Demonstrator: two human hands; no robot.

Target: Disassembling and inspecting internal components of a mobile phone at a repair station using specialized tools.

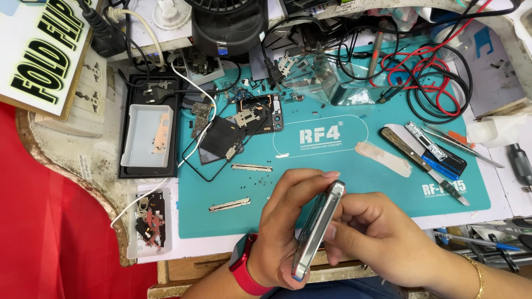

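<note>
Left hand (pixel 291 221) and right hand (pixel 371 232) both closed on phone (pixel 320 228), held edge-up over near edge of teal mat (pixel 343 166). Metal strips (pixel 252 167), knife (pixel 413 156), tweezers (pixel 460 145) beyond; cables (pixel 438 83) farther back.

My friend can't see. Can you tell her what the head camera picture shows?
Two bare hands, left hand and right hand, grip a thin silver phone frame edge-up over a teal rubber work mat strewn with small metal parts.

Both hands are gripping a silver phone frame (pixel 318 230) edge-on over the table's (pixel 499 207) near edge: left hand (pixel 288 221) beneath, right hand (pixel 377 232) pinching its side, above a teal mat (pixel 343 166).
</note>
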